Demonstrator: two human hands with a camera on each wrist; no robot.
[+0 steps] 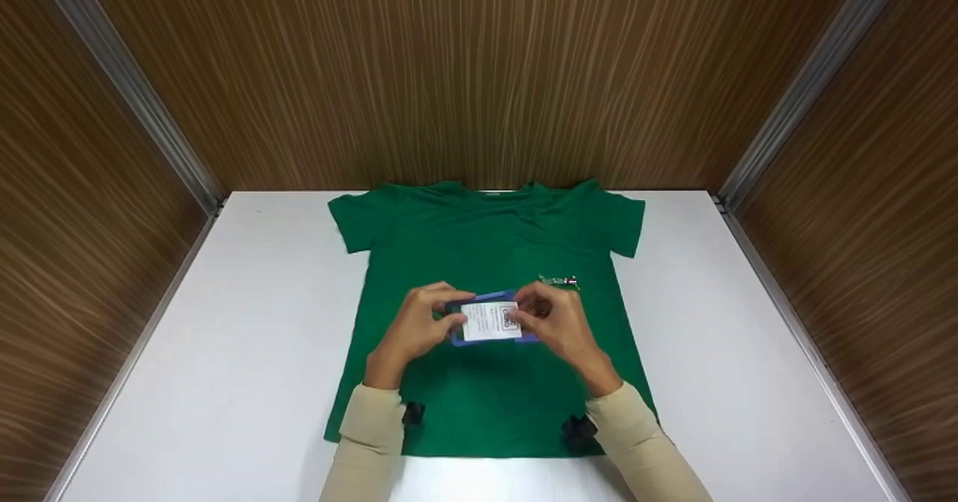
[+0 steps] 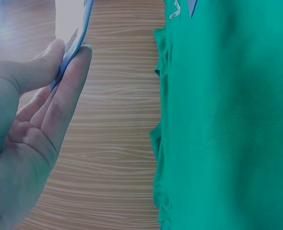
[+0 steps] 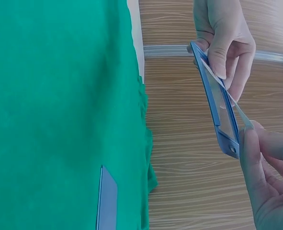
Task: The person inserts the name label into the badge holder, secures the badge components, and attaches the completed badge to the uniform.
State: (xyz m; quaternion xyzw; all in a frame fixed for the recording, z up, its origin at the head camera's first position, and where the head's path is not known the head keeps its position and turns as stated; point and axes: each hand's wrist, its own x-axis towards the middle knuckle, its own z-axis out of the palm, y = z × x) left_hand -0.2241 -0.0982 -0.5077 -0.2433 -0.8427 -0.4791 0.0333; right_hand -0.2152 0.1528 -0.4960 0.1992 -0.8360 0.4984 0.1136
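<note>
A blue-framed badge holder (image 1: pixel 490 296) is held up over a green T-shirt (image 1: pixel 490 397). My left hand (image 1: pixel 423 322) pinches its left end between thumb and fingers; in the left wrist view the thumb (image 2: pixel 48 60) presses on one face. A white printed card (image 1: pixel 486 322) lies against the holder. My right hand (image 1: pixel 555 319) pinches the card's right end between thumb and fingertips. In the right wrist view the card (image 3: pixel 242 115) slants out from the holder (image 3: pixel 210 93), its near end apart from the frame.
A small shiny metallic piece (image 1: pixel 560 282) lies on the shirt beyond my right hand. A flat blue-grey piece (image 3: pixel 107 201) is over the shirt in the right wrist view. The shirt is spread on a white table (image 1: pixel 254 322), with wood-grain walls (image 1: pixel 479 75) at the back and sides.
</note>
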